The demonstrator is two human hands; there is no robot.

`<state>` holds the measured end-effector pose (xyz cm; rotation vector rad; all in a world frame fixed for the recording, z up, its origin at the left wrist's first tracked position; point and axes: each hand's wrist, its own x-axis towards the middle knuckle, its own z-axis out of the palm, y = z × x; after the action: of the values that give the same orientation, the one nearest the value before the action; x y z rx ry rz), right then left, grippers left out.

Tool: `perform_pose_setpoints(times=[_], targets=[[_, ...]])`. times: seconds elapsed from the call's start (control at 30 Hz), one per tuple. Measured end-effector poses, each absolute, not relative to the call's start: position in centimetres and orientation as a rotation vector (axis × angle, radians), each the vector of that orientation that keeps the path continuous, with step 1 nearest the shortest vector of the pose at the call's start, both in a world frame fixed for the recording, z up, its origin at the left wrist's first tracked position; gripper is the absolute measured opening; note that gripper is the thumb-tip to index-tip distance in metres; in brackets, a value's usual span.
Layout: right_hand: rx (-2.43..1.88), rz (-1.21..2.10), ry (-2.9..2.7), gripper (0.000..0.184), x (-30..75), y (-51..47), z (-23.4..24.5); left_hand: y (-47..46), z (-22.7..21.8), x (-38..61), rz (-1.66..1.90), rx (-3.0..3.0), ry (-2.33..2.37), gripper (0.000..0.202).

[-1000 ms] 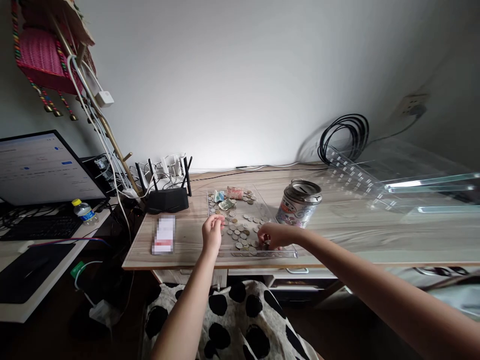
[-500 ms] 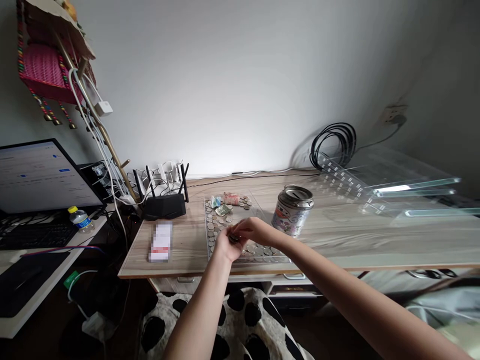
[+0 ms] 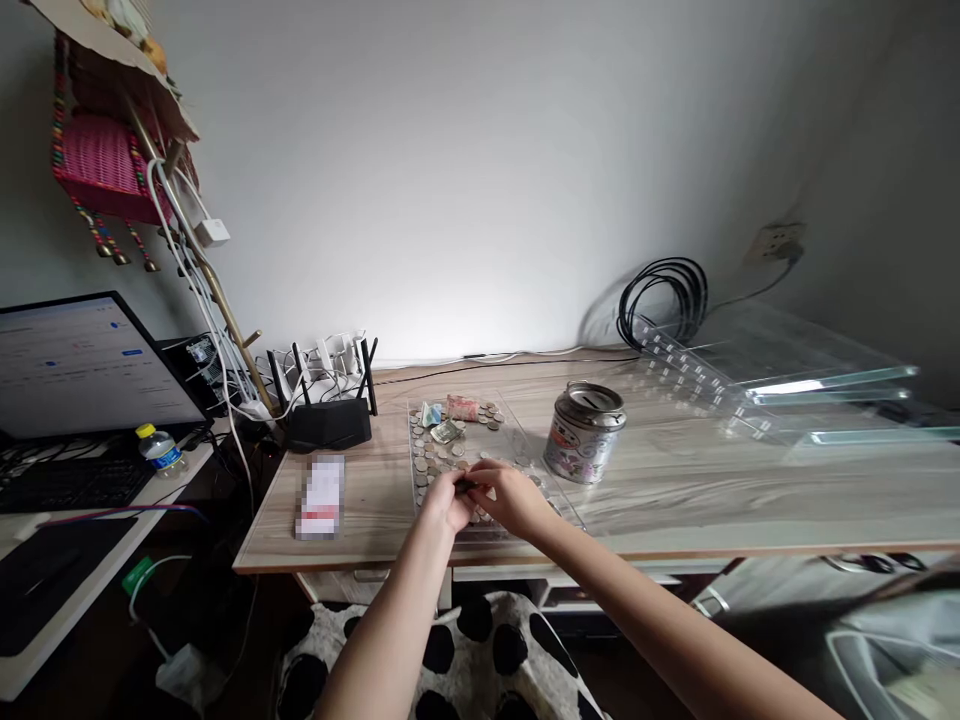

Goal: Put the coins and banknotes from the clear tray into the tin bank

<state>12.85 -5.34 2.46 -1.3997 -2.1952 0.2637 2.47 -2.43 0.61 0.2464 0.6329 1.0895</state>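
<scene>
Pink and woven, a basket (image 3: 109,165) hangs at the upper left, over a lit screen (image 3: 82,375) and a dark keyboard (image 3: 90,482). Just beside these stands a small bottle (image 3: 161,455) with a yellow cap. Further right, a black router (image 3: 328,425) with upright antennas sits on the wood-grained table (image 3: 675,485), and a pixelated rectangle (image 3: 321,500) lies in front of it.

Next comes a clear tray (image 3: 511,435), strewn with coins (image 3: 422,466). Towards its back lie a crumpled blue banknote (image 3: 430,414), a green banknote (image 3: 448,431) and a red banknote (image 3: 462,407), with more coins around them. Above the tray's near part the two hands meet. The left hand (image 3: 448,505) has its thumb and fingers closed about a small dark object (image 3: 465,486), too small to identify. The right hand (image 3: 516,498) comes in from the right, its fingers bent towards the same object; whether they pinch it, I cannot tell.

Just right of the tray, a printed metal tin (image 3: 585,440) stands upright, its lid slotted. Behind and beyond it are a coil of black cable (image 3: 664,305) and clear panels (image 3: 825,390).
</scene>
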Motion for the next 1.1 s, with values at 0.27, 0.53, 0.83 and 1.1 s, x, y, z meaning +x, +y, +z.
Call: perform_pose_setpoints(times=[0.27,0.53,0.83,1.1], targets=[[-1.407,-0.059,-2.073,0.024,14.2,-5.9,4.1,-2.4,0.1,1.9,1.117,0.207,0.622,0.012],[-2.175,-0.211,-1.47,0.023,25.6,-1.5,12.0,-3.0,0.8,2.2,1.186,0.333,0.722,0.015],[-1.941,-0.343,-1.716,0.029,20.7,-2.8,10.1,-2.9,0.4,2.0,1.116,0.381,0.648,0.014],[-1.647,0.149,-2.274,0.021,13.2,-4.5,3.9,-2.1,0.0,2.0,1.025,0.295,0.663,0.014]])
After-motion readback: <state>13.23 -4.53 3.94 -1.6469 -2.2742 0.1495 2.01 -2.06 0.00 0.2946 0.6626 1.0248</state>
